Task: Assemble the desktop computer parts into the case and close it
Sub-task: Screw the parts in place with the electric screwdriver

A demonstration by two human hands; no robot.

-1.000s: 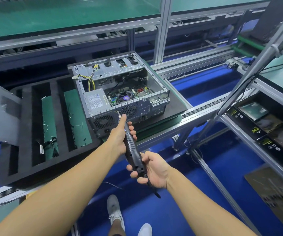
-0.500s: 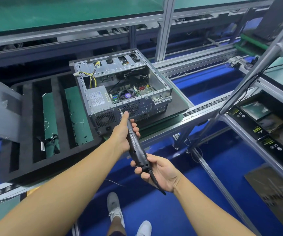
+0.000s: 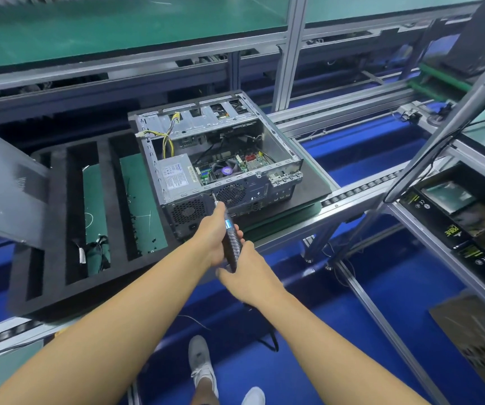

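Right hand [image 3: 247, 276] is sliding up the screwdriver [image 3: 231, 241] vs 1 s ago and is now sitting just behind left hand [image 3: 210, 238]. The bit is now reaching the case [image 3: 264, 191] rear wall, beside the PSU [image 3: 175, 175]. Both grips are wrapping the driver body, left steering at the front and right steadying the tail, prob. for a straight drive into a PSU screw. Case is lying open-side-up on the desk [image 3: 352, 197]. Side panel [image 3: 5, 182] is waiting at left, not yet fitted.

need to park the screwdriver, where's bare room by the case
Bare: the black mat right of the case, and the green slot floor of the foam tray left of it. Crowded: inside the case; the next slot holds cables.
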